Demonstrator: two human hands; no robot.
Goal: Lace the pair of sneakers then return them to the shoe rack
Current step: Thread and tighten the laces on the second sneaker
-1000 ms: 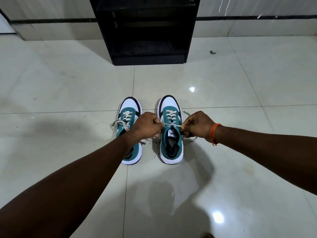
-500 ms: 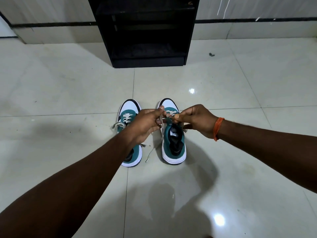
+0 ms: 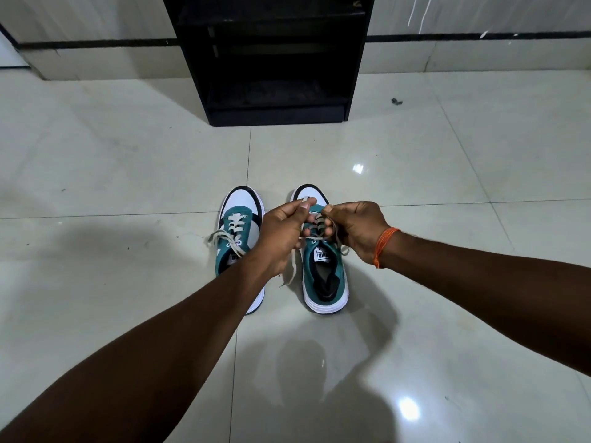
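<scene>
Two teal and white shoes sit side by side on the shiny tile floor (image 3: 128,161). The black shoe rack (image 3: 275,59) stands well apart from them, against the wall, and its shelves look empty.

Both hands are over the right shoe (image 3: 324,276). The left hand (image 3: 281,231) is closed, with a bit of the white lace (image 3: 318,223) pinched between thumb and finger. The right hand (image 3: 355,228), the one with the orange wrist band (image 3: 383,246), is closed too, and it pinches the other part of the lace.

A second ago the hands were apart and pulled the lace out flat to each side. Now they have come close together and sit higher over the front of the shoe. The lace makes a loop between them. One loose end hangs down between the two shoes.

This looks like the start of a bow. The pulling tight seems done, and the tying comes next.

The left shoe (image 3: 238,231) has its lace through the holes, but the ends lie loose and spread out, so it may still need a knot. No shoe is in the rack yet. So the job is about halfway, I think. The loop could slip if a finger lets go.
</scene>
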